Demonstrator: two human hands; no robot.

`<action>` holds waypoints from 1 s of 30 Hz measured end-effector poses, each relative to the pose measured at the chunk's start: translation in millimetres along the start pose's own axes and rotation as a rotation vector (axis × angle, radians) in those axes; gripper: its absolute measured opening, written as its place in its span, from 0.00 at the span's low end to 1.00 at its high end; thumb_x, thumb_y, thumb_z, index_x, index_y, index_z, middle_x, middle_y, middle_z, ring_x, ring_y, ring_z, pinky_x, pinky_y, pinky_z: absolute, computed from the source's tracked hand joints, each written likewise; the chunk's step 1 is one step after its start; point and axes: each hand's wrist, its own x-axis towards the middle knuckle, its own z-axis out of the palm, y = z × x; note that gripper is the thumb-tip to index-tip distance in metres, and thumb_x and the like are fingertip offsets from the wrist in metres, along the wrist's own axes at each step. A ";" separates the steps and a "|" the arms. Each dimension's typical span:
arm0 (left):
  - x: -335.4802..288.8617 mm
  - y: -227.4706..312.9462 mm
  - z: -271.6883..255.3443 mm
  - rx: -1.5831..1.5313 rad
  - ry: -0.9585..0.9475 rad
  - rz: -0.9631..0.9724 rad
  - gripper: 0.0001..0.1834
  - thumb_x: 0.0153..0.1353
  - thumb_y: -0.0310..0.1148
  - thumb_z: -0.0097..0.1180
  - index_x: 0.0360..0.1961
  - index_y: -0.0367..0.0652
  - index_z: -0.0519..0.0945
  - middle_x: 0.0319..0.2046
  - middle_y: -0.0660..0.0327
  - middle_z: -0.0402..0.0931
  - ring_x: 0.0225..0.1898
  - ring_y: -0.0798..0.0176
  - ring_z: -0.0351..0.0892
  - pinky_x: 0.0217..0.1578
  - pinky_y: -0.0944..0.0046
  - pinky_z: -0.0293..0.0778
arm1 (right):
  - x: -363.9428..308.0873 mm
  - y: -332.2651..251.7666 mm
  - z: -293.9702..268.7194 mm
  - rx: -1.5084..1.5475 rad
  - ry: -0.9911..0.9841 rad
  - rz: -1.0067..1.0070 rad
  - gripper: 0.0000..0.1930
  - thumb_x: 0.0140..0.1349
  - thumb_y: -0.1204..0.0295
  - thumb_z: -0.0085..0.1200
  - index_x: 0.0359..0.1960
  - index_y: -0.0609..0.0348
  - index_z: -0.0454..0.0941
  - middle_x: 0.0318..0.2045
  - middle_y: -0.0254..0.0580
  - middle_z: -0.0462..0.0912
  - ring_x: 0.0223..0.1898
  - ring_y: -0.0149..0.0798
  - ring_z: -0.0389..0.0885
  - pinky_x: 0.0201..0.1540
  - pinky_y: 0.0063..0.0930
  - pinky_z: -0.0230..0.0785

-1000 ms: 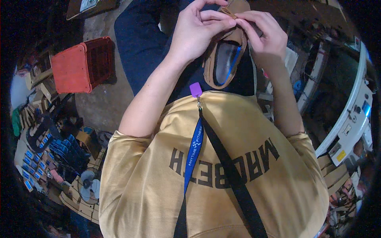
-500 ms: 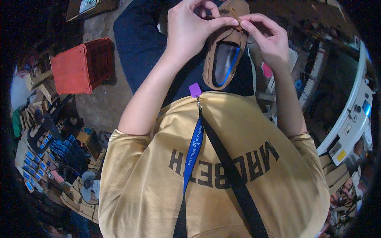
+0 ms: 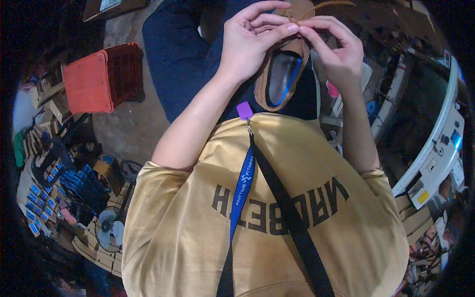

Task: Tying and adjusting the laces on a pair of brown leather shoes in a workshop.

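A tan moccasin-style shoe (image 3: 265,89) rests on my lap, its toe pointing away and its dark insole edged with blue facing up. Over its front, a thin brown lace (image 3: 329,4) sticks out to the right in a loose end. My left hand (image 3: 255,39) pinches the lace between thumb and fingers. Meeting it from the other side, my right hand (image 3: 336,47) also pinches the lace, and the two thumb tips almost touch. The knot itself is partly hidden behind the fingers.
A red plastic crate (image 3: 89,81) stands on the floor to the left. Farther down that side are a small fan (image 3: 106,225) and stacked blue items (image 3: 81,185). A white curved machine or table edge (image 3: 425,163) runs along the right. A lanyard (image 3: 242,183) hangs down my front.
The lace end now extends out to the right above my right hand. My left hand has shifted slightly right and its fingers have curled in closer to the knot.
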 end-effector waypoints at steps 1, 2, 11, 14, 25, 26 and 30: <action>2.0 -6.1 -3.2 -0.027 -0.004 0.005 0.22 0.67 0.21 0.65 0.61 0.34 0.77 0.41 0.62 0.86 0.44 0.72 0.84 0.49 0.71 0.80 | -0.4 -0.7 0.8 -0.002 -0.001 0.001 0.07 0.64 0.78 0.65 0.43 0.66 0.88 0.42 0.39 0.88 0.46 0.31 0.84 0.54 0.25 0.74; 3.7 -9.4 -4.0 -0.054 -0.007 0.012 0.21 0.67 0.22 0.65 0.60 0.35 0.77 0.40 0.62 0.86 0.44 0.72 0.85 0.49 0.71 0.80 | -0.4 -0.3 1.3 0.010 0.020 0.039 0.07 0.64 0.78 0.65 0.43 0.65 0.88 0.42 0.39 0.88 0.46 0.31 0.85 0.54 0.25 0.74; 2.8 -13.2 3.7 -0.172 -0.005 0.019 0.17 0.68 0.20 0.63 0.55 0.35 0.75 0.41 0.60 0.86 0.45 0.70 0.85 0.51 0.70 0.80 | -7.0 8.2 13.1 0.032 0.164 -0.036 0.09 0.61 0.79 0.68 0.44 0.64 0.89 0.44 0.41 0.90 0.47 0.33 0.86 0.55 0.27 0.75; 7.8 -25.4 -7.0 -0.220 -0.031 0.042 0.15 0.68 0.18 0.61 0.54 0.36 0.73 0.42 0.58 0.86 0.46 0.68 0.86 0.53 0.69 0.80 | -3.3 0.8 13.1 -0.088 0.161 -0.180 0.10 0.59 0.80 0.69 0.43 0.63 0.90 0.42 0.43 0.90 0.44 0.35 0.88 0.52 0.27 0.77; 7.1 43.2 0.8 0.025 -0.124 -0.108 0.17 0.70 0.25 0.61 0.57 0.35 0.76 0.41 0.61 0.86 0.43 0.74 0.83 0.47 0.72 0.77 | -2.2 -0.5 6.1 -0.312 0.153 -0.309 0.10 0.55 0.80 0.72 0.39 0.61 0.90 0.38 0.43 0.90 0.39 0.38 0.89 0.44 0.27 0.80; 8.3 41.5 -1.1 0.026 -0.122 -0.107 0.17 0.70 0.25 0.61 0.57 0.35 0.76 0.41 0.61 0.86 0.43 0.74 0.83 0.47 0.72 0.77 | -1.2 -1.1 6.4 -0.321 0.147 -0.343 0.10 0.55 0.80 0.72 0.40 0.61 0.90 0.37 0.43 0.90 0.38 0.38 0.88 0.44 0.27 0.80; 11.6 33.5 -4.7 0.152 -0.155 -0.079 0.21 0.63 0.23 0.69 0.56 0.34 0.77 0.35 0.64 0.87 0.37 0.76 0.83 0.42 0.74 0.78 | 2.2 -11.7 11.6 -0.279 0.143 -0.317 0.10 0.56 0.80 0.72 0.40 0.61 0.89 0.37 0.42 0.89 0.38 0.36 0.88 0.44 0.26 0.79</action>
